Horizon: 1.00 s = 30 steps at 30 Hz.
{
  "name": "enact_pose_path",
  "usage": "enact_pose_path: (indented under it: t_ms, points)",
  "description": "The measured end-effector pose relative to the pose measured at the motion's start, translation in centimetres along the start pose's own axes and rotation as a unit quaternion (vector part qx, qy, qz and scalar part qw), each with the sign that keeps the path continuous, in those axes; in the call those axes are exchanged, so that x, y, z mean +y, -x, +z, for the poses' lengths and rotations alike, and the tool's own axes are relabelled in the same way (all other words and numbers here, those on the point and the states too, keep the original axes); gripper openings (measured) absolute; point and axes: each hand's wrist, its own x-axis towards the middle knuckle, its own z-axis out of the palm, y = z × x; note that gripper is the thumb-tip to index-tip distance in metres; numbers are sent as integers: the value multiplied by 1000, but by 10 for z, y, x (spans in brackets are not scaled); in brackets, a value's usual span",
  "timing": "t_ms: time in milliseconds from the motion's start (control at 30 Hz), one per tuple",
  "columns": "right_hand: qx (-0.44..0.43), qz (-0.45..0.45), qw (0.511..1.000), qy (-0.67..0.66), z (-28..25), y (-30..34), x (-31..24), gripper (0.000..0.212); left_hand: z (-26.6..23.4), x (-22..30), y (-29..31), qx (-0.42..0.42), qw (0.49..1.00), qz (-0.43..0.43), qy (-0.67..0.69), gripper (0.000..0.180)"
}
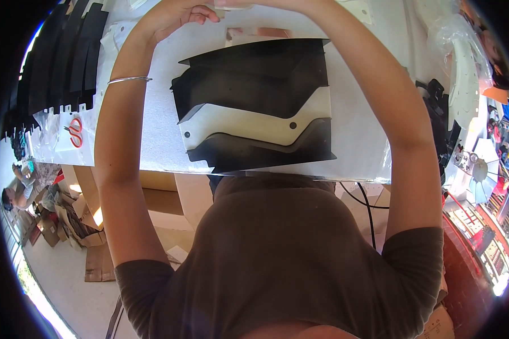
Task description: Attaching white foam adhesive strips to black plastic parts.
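Brown shirt (277,243) nearest, panels (255,107) lie between it and left grip (180,13).

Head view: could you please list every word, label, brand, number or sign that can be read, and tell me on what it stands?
No text can be read clearly.
Brown cardboard box at the lower right: faint marks, too small and blurred to read.
Black and off-white shaped panels on the white tabletop: no lettering visible.
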Motion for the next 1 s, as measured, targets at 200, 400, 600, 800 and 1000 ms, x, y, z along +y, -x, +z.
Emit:
enact_pose_path:
  t_ms: [200,400,600,800,1000]
  points:
    - [47,9,999,16,26,-8,-21,31,-4,-6,2,51,993,83,-69,36]
    - [73,6,995,71,20,14,11,22,4,10,3,39,985,6,-167,24]
    - [200,201,958,35,-111,169,72,21,5,-9,-9,132,919,52,-368,26]
    - [217,393,790,418,-183,297,184,50,7,0,-17,152,902,16,-403,23]
    - [255,378,807,374,-200,319,154,21,12,11,6,249,867,129,-413,20]
